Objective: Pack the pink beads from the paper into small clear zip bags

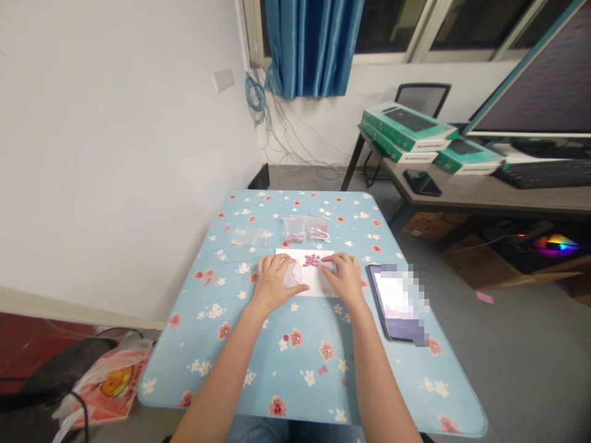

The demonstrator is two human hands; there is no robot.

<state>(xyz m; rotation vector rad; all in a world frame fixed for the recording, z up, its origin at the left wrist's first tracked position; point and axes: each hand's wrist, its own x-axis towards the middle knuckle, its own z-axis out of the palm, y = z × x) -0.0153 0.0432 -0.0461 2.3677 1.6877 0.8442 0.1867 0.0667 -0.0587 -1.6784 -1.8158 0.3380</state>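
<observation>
The left hand (pixel 274 280) is spread at the left edge of the paper (pixel 314 289), thumb reaching in over the near edge; the right hand (pixel 345 278) is at the paper's right edge, thumb and forefinger apart. A loose cluster of pink beads (pixel 311 261) lies on the far half of the paper, between the hands. By the left fingers is a see-through piece with a pink line, perhaps a bag; it is too blurred to be sure. Just beyond the paper lie two clear bags (pixel 318 229) with pink pieces in them, and left of those a flatter clear bag (pixel 249 237). A phone (pixel 392 301) lies to the paper's right. A broad stretch of flowered table (pixel 258 381) separates the paper from the near table edge; the left edge is well apart.
</observation>
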